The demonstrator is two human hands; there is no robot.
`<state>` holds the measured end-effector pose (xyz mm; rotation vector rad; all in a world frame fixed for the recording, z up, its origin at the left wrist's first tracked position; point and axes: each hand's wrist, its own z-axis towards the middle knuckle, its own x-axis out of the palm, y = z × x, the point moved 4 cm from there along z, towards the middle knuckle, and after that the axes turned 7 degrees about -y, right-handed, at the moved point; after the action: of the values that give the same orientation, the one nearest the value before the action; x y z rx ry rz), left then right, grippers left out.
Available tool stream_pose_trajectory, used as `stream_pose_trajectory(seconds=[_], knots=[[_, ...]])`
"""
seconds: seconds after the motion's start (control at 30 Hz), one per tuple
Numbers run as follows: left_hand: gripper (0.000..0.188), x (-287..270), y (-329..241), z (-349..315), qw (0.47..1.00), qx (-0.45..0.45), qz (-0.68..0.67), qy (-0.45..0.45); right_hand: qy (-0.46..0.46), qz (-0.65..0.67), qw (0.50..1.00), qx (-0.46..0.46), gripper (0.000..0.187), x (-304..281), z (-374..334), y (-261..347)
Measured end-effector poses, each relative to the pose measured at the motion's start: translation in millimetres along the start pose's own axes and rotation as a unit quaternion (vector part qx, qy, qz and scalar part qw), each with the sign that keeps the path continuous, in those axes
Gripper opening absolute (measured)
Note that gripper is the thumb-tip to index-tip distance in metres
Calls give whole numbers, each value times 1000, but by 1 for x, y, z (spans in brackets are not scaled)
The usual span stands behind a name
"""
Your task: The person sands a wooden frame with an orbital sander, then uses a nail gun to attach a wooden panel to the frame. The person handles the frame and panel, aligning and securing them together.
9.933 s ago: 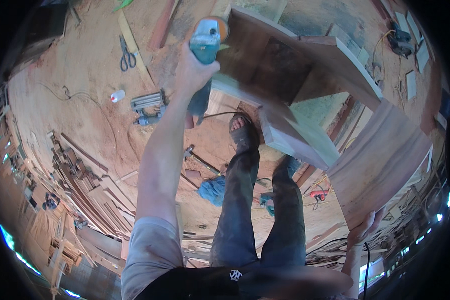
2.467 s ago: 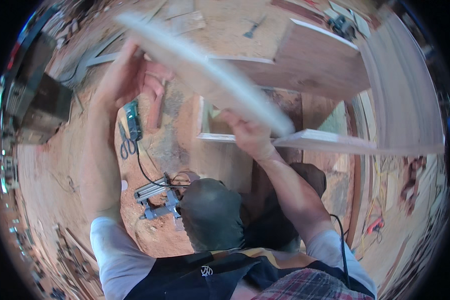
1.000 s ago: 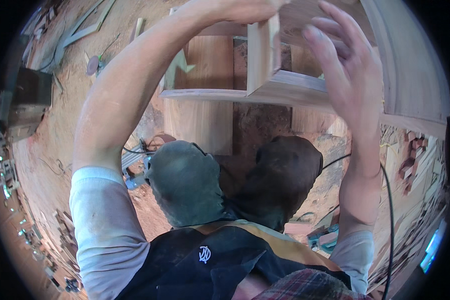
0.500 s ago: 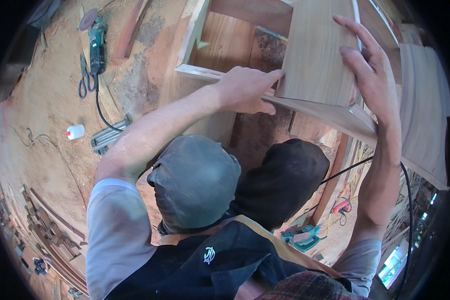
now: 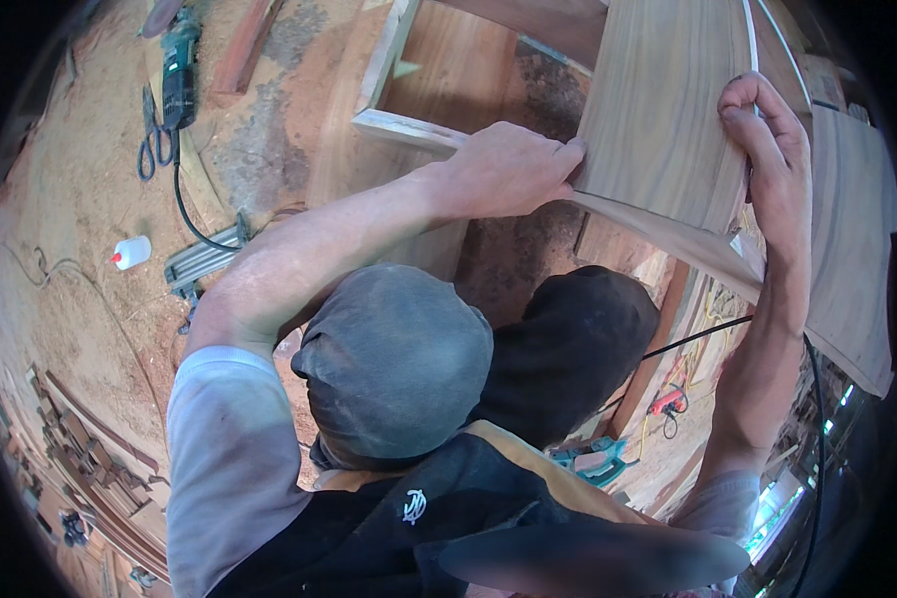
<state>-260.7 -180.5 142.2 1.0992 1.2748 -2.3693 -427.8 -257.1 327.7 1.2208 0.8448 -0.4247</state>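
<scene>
A flat wooden board [image 5: 658,120] with straight grain lies across a wooden frame [image 5: 409,130] with open compartments. My left hand [image 5: 513,169] is closed at the board's near left corner, its thumb and fingers at the edge; part of its grip is hidden under the hand. On the opposite side, my right hand [image 5: 775,149] has its fingers curled and its thumb against the board's right edge. A wooden front rail [image 5: 678,239] runs below the board, between my two arms. My bent knees [image 5: 394,364] are close below the frame.
An angle grinder [image 5: 179,75] and scissors [image 5: 151,145] lie on the dusty floor at left, near a white bottle [image 5: 132,252] with a red tip. Another wooden panel [image 5: 852,239] stands at far right. A black cable [image 5: 817,429] hangs beside my right arm. A teal power tool [image 5: 598,461] lies behind my knees.
My right hand's fingers, spread over the board before, have curled in at its right edge. My left hand has closed at the left corner. The board and frame appear slightly further right in view.
</scene>
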Motion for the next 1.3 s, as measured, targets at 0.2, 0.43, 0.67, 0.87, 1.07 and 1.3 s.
stream_pose_trajectory(seconds=[0.2, 0.43, 0.67, 0.87, 1.07, 1.3], knots=[[35, 0, 1, 1, 1000, -1, -19, -12, 0, 19, 999, 31, 9, -2, -1, -3], [55, 3, 3, -1, 1000, -1, 2, -2, -3, 74, 997, 28, 9, 1, -3, -6], [53, 7, 2, -3, 1000, 9, 23, 2, 52, -9, 997, 59, 13, -6, -3, -5], [53, 6, 3, -2, 999, 48, 11, -20, -22, -78, 993, -87, 23, 12, -3, 22], [56, 6, 2, 0, 999, 24, 48, 11, -116, -211, 931, -275, 45, -8, -19, 48], [57, 2, 3, -1, 994, 89, 46, -34, -97, -119, 860, -487, 50, -6, -43, 41]])
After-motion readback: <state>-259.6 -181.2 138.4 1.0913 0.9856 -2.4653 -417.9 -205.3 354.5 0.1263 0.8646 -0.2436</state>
